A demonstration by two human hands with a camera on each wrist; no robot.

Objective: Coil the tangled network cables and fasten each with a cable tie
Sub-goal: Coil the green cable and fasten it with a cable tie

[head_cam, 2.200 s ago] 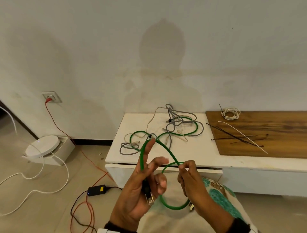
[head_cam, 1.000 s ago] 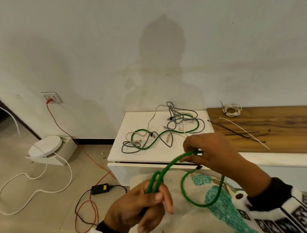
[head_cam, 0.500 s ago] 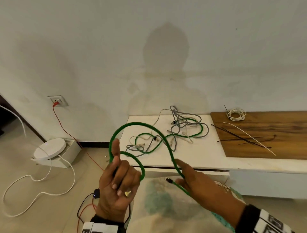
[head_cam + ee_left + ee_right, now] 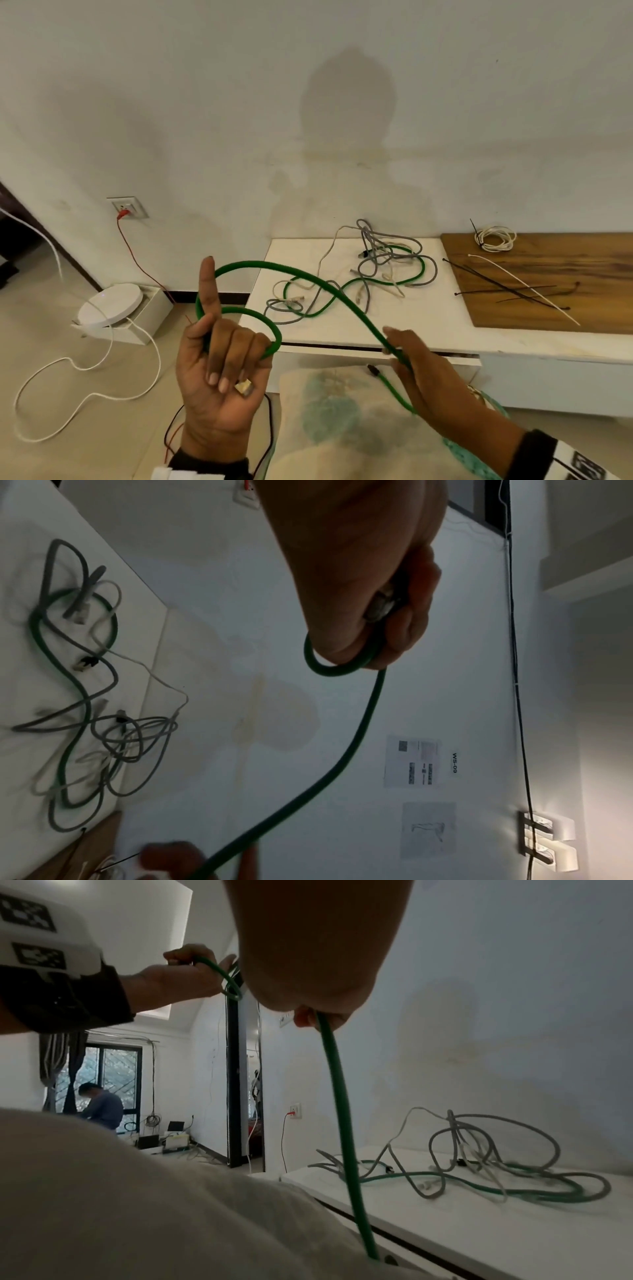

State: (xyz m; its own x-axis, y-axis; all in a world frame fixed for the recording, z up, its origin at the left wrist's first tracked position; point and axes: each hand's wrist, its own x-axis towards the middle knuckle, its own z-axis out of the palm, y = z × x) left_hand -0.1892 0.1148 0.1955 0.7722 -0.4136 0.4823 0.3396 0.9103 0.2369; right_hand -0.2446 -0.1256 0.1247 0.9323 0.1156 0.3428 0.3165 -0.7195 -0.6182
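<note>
A green network cable [image 4: 308,274] arcs between both hands in front of the table. My left hand [image 4: 222,370] holds its loops and a plug [image 4: 244,389] in curled fingers, index finger pointing up. My right hand [image 4: 421,377] grips the same cable lower down, between thumb and fingers. In the right wrist view the cable [image 4: 339,1096] hangs straight down from the right fingertips [image 4: 308,1018]. Its free end [image 4: 372,370] dangles over my lap. A tangle of grey, white and green cables [image 4: 376,274] lies on the white table [image 4: 411,329]. Black and white cable ties [image 4: 513,291] lie on the wooden board [image 4: 582,274].
A tied white cable coil [image 4: 495,236] sits at the board's back edge. A round white device on a box [image 4: 109,305] and a white cord [image 4: 85,377] lie on the floor to the left. A red wire hangs from the wall socket [image 4: 128,208]. A patterned cloth [image 4: 342,428] covers my lap.
The right hand brought the green cable across to the left hand, which now holds another loop. The right hand then slid down and right along the cable. The left hand rose slightly.
</note>
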